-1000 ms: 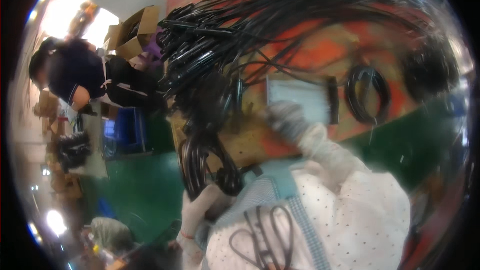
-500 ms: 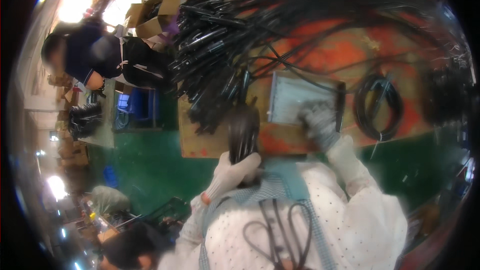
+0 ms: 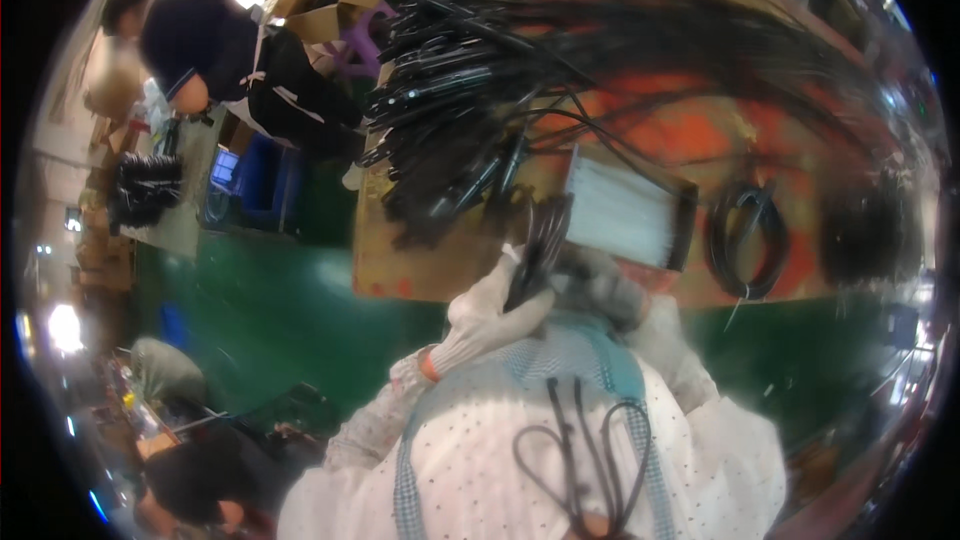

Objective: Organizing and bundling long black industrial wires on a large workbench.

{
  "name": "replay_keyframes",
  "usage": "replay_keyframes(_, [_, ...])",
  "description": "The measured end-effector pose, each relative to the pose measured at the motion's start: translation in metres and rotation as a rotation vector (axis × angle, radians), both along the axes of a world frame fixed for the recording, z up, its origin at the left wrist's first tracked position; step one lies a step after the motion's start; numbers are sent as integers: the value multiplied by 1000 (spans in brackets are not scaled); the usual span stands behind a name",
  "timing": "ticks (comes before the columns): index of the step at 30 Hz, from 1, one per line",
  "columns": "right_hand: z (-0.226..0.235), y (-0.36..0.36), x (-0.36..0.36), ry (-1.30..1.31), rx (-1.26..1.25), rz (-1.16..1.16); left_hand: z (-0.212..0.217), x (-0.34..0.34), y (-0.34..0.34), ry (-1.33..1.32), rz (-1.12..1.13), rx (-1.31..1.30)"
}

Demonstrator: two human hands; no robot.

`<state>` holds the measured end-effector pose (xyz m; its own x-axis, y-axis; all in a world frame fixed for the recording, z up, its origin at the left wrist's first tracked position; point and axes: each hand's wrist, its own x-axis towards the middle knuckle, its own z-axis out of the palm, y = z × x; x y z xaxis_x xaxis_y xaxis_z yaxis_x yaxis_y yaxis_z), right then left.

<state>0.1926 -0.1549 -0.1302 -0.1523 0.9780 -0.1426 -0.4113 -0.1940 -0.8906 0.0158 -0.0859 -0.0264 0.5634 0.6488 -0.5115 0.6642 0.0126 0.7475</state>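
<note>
My left hand [image 3: 490, 320], in a white glove, is closed round a coil of black cable [image 3: 543, 240] held upright at the table's near edge. My right hand [image 3: 605, 288], in a glove with grey fingers, is beside the coil, against or close to it. Motion blurs its fingers, so whether they grip anything is unclear. Just beyond it lies an open box [image 3: 683, 230] filled with thin white strips [image 3: 620, 205]. Farther left and back, a large heap of black cables [image 3: 450, 70] covers the table, its long strands running off to the right.
A tied cable coil [image 3: 715, 240] rests right of the box on the red-stained table [image 3: 400, 270]. Dark bundled cable [image 3: 870, 230] sits at the right end. At left are a co-worker [image 3: 200, 50], a blue bin [image 3: 268, 180] and a cardboard box [image 3: 335, 0]. Another person [image 3: 220, 470] is lower left.
My right hand has come left and nearer, from over the box of white strips to the coil. My left hand has shifted slightly right and up with the coil. The view has tilted a little.
</note>
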Motion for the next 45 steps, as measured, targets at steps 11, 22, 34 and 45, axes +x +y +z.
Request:
replay_keyframes(11, [80,21,-25,-1302,867,-591,-20,-14,2,-373,193,391])
replay_keyframes(22, [67,27,-37,-596,335,-353,-42,-14,9,-345,174,309])
replay_keyframes(34, [53,40,-55,-404,108,-449,-60,-16,10,-584,132,520])
replay_keyframes(45, [86,41,-57,283,75,-241,-11,-10,6,-564,353,14])
